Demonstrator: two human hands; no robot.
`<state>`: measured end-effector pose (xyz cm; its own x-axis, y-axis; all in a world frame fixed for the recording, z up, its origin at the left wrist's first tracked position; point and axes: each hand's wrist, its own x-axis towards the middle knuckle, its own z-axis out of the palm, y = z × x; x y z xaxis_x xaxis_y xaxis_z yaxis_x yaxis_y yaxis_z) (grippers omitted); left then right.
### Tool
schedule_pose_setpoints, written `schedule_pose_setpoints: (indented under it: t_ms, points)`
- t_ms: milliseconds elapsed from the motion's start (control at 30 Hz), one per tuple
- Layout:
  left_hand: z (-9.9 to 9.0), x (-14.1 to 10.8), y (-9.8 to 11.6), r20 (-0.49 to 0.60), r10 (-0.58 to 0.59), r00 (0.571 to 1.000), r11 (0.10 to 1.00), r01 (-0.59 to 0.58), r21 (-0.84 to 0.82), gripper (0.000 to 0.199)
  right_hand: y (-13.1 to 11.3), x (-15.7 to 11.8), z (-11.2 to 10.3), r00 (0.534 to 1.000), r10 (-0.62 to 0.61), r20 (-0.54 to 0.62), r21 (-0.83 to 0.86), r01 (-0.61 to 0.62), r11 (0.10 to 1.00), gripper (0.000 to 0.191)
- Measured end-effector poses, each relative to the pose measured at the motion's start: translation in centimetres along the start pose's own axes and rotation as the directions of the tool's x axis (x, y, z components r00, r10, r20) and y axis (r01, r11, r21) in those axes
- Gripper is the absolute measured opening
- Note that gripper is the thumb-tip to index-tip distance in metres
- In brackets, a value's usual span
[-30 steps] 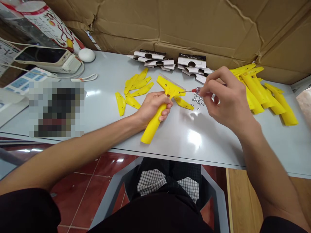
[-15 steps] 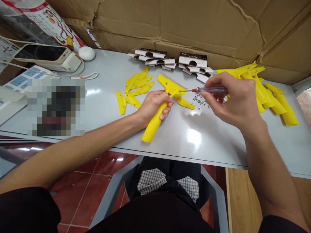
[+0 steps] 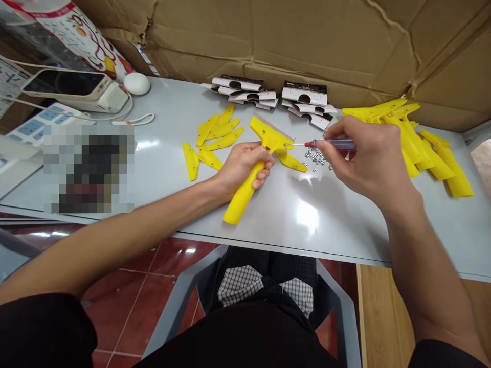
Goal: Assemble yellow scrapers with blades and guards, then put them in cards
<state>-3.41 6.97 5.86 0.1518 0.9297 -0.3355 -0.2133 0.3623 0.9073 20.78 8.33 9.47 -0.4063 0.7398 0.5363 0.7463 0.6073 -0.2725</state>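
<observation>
My left hand (image 3: pixel 247 166) is wrapped round the neck of a yellow scraper (image 3: pixel 245 197), whose wide head points away from me with a thin blade along its far edge. In my right hand (image 3: pixel 368 153) is a screwdriver (image 3: pixel 339 144) with a clear handle and red collar, lying nearly level. Its tip touches the right-hand hole of the scraper head. Just under the head lies a loose yellow plate (image 3: pixel 292 162). Small metal nuts (image 3: pixel 316 156) are scattered below the screwdriver shaft. Several more yellow plates (image 3: pixel 220 128) rest left of the head.
Yellow handles (image 3: pixel 425 148) are piled at the right. White and black folded cards (image 3: pixel 305 94) stand in stacks against the cardboard (image 3: pixel 307 46) at the back. On the left are a phone (image 3: pixel 65 84), a white round object (image 3: pixel 137 83), a power strip (image 3: pixel 42 122) and a blurred patch.
The fingers of my right hand have shifted slightly on the screwdriver handle. The scraper and my left hand stay almost where they were.
</observation>
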Motion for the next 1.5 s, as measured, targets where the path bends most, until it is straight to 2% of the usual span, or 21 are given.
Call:
schedule_pose_setpoints:
  t_ms: [300, 433, 567, 767, 867, 967, 1133, 1233, 1300, 1500]
  points:
    - [0.08, -0.16, 0.14, 0.006, -0.012, 1.000, 0.999, 0.012, 0.042, 0.015, -0.13, -0.16, -0.18, 0.998, -0.013, 0.054, -0.040, 0.015, 0.999, 0.022]
    - [-0.15, 0.22, 0.01, -0.002, -0.021, 1.000, 1.000, 0.021, -0.023, 0.014, -0.24, -0.20, -0.33, 0.992, -0.009, 0.122, -0.039, 0.014, 0.999, 0.016]
    - [-0.26, 0.45, -0.09, 0.014, -0.013, 1.000, 0.998, 0.014, -0.061, 0.014, -0.44, -0.18, -0.53, 0.979, -0.038, 0.198, 0.043, 0.030, 0.999, 0.015]
    - [-0.09, 0.18, 0.08, 0.017, -0.030, 0.999, 0.999, 0.030, -0.025, 0.016, -0.11, -0.24, -0.23, 0.990, -0.099, 0.103, 0.087, 0.090, 0.992, 0.020]
    - [-0.10, 0.09, 0.11, 0.030, -0.012, 0.999, 1.000, 0.011, 0.014, 0.015, 0.03, -0.21, -0.23, 0.990, -0.118, 0.072, 0.127, 0.108, 0.986, 0.015]
    - [-0.14, 0.04, 0.11, 0.038, -0.005, 0.999, 1.000, 0.004, 0.031, 0.015, -0.17, -0.20, -0.46, 0.990, -0.101, 0.099, 0.112, 0.090, 0.990, 0.013]
    - [-0.09, -0.07, 0.12, 0.036, 0.009, 0.999, 0.999, -0.011, 0.048, 0.014, -0.41, -0.32, -0.60, 0.987, 0.004, 0.158, 0.028, -0.008, 1.000, 0.011]
    - [-0.06, -0.13, 0.05, 0.031, 0.017, 0.999, 0.999, -0.018, 0.050, 0.015, -0.10, -0.34, -0.42, 0.984, 0.050, 0.173, -0.045, -0.043, 0.998, 0.022]
    - [-0.04, -0.18, -0.03, 0.030, 0.028, 0.999, 0.998, -0.029, 0.051, 0.016, 0.11, -0.30, -0.34, 0.986, 0.037, 0.164, -0.074, -0.025, 0.997, 0.028]
    - [0.06, -0.34, -0.12, 0.036, 0.052, 0.998, 0.998, -0.054, 0.040, 0.012, -0.10, -0.17, -0.46, 0.992, -0.055, 0.110, -0.059, 0.062, 0.996, 0.021]
